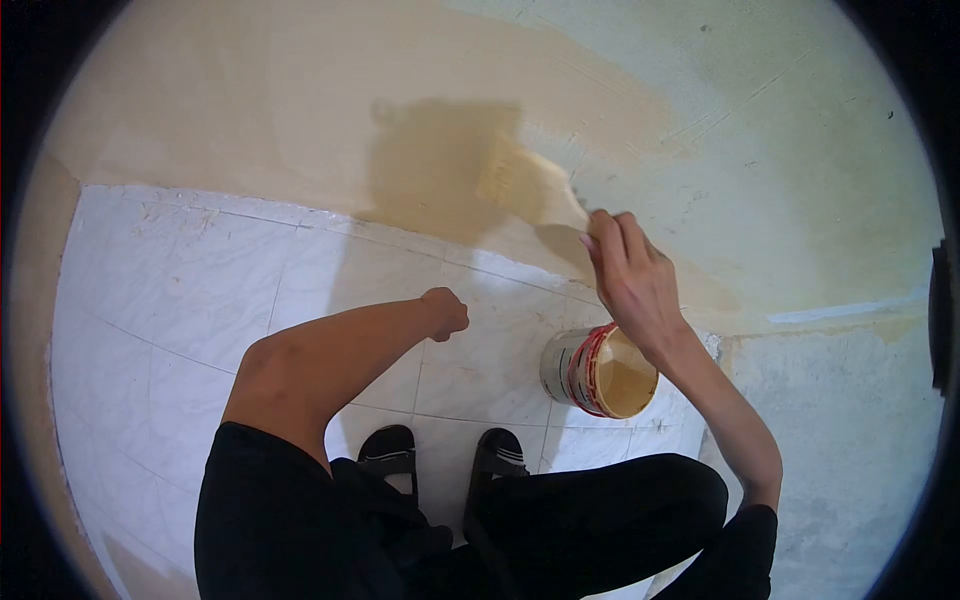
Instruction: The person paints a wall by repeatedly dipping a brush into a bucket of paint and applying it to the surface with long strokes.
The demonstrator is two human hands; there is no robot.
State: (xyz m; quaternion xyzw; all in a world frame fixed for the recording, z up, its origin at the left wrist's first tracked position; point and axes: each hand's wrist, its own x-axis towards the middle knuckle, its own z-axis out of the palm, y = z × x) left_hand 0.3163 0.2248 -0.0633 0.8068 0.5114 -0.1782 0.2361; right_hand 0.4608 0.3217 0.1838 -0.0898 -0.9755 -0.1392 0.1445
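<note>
My right hand [632, 270] is closed around the handle of a wide paintbrush [540, 185]. The brush is coated in cream-beige paint, and its bristle end lies against the wall [300, 90] or very close to it. My left hand [447, 313] is curled into a fist above the floor tiles, with no object showing in it. Just below my right hand stands a paint bucket [568, 368], with red around its rim and beige paint inside. My right wrist hides part of its upper edge.
White marbled tiles [180, 270] cover the floor, with paint specks along the wall's base. Fresh beige paint covers the wall's left part; bare greenish plaster [800, 150] shows at right. A second grey wall [820, 430] stands at right. My feet in dark sandals [497, 455] are below.
</note>
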